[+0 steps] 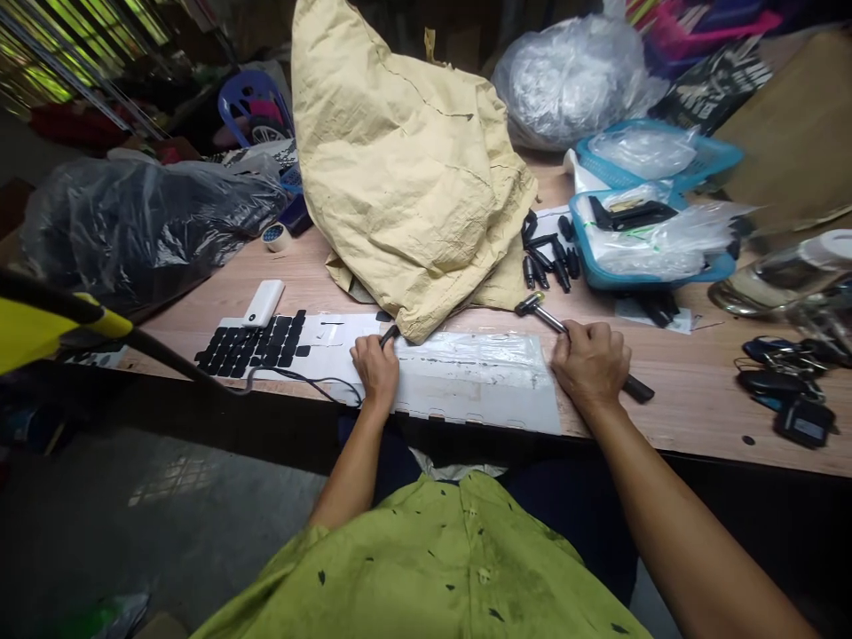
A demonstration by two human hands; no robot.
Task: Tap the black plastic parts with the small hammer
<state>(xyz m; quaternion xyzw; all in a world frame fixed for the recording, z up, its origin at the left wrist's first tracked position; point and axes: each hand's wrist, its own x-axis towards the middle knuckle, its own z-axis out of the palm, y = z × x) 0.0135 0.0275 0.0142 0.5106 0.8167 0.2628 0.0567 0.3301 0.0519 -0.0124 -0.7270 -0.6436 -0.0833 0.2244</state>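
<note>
My right hand (pixel 589 359) is closed around a small hammer (pixel 551 319) with a metal shaft and a black grip. The hammer's head points left, just above the table near the sack's lower right edge. My left hand (pixel 376 368) is closed on a small black piece (pixel 390 335), whose tip pokes out toward the sack; the rest is hidden by the fingers. Between the hands lies a clear plastic-covered white sheet (pixel 479 377). Right in front of me, a large tan cloth sack (pixel 413 169) rests on the table. Several black cylindrical parts (pixel 556 257) lie beside it.
Rows of flat black pieces (pixel 249 348) and a white power bank (pixel 264 303) are at left, with a cable near my left wrist. A tape roll (pixel 275 237) sits farther back. At right stand a blue basket (pixel 652 277), a clear jar (pixel 752 284) and keys (pixel 789 355).
</note>
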